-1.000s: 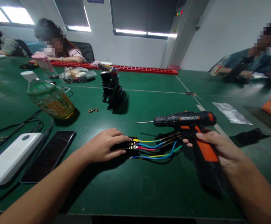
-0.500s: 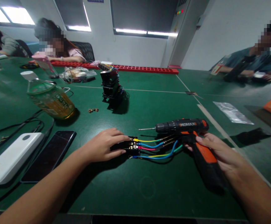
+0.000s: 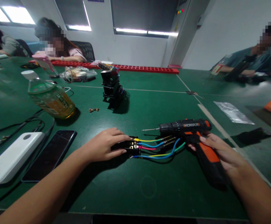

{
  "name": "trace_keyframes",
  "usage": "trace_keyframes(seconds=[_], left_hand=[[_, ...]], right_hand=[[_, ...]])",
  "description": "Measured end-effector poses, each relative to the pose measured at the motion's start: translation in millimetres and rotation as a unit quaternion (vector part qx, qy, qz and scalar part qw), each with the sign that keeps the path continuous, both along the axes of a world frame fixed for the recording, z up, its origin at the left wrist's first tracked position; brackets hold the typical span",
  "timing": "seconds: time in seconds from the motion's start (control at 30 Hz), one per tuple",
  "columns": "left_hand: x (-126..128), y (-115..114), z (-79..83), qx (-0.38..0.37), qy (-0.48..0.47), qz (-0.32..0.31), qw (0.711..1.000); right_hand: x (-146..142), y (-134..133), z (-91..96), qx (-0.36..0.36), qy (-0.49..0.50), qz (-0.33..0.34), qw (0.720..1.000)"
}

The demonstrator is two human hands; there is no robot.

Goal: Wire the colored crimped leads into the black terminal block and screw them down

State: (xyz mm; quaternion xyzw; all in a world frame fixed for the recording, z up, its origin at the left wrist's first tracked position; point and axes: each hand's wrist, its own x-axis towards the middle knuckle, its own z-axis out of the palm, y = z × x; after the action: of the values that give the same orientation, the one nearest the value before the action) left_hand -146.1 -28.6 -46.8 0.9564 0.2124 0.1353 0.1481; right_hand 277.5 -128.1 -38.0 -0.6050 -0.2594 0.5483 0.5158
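Note:
My left hand (image 3: 108, 143) is closed around a black terminal block (image 3: 133, 151), fingers over its far side and thumb along the near side. Yellow, blue and red sleeved wires (image 3: 151, 144) run from the block's right end toward the drill. In my right hand (image 3: 216, 146) is a black and orange cordless drill (image 3: 185, 127), gripped by its handle. Its long thin bit (image 3: 150, 129) points left, just beyond the wires and apart from the block. The hand hides part of the drill's trigger area.
At left are a white power bank (image 3: 12, 158), a dark phone (image 3: 50, 155), black cables and a tilted drink bottle (image 3: 51, 98). Small brass screws (image 3: 93, 110) lie ahead, near a stack of black parts (image 3: 111, 85). A clear bag (image 3: 233, 112) lies right. Other people sit across the table.
My right hand and the drill have shifted slightly right, drawing the bit away from the block. My left hand stays on the terminal block.

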Motion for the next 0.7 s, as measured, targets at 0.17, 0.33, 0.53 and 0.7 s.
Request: trace_keyframes(seconds=[0.17, 0.33, 0.53, 0.7], left_hand=[[0, 0, -0.2, -0.005, 0.005, 0.003, 1.000], [1, 0, -0.7, -0.005, 0.004, 0.002, 1.000], [0, -1, -0.2, 0.000, 0.002, 0.003, 1.000], [1, -1, 1.0, 0.004, -0.002, 0.000, 1.000]], right_hand=[[4, 0, 0.0, -0.013, 0.014, 0.004, 1.000], [8, 1, -1.0, -0.004, 0.036, -0.008, 0.999], [15, 6, -7.4, -0.018, 0.019, -0.025, 0.999], [13, 8, -7.9, -0.016, -0.072, -0.024, 0.997]])
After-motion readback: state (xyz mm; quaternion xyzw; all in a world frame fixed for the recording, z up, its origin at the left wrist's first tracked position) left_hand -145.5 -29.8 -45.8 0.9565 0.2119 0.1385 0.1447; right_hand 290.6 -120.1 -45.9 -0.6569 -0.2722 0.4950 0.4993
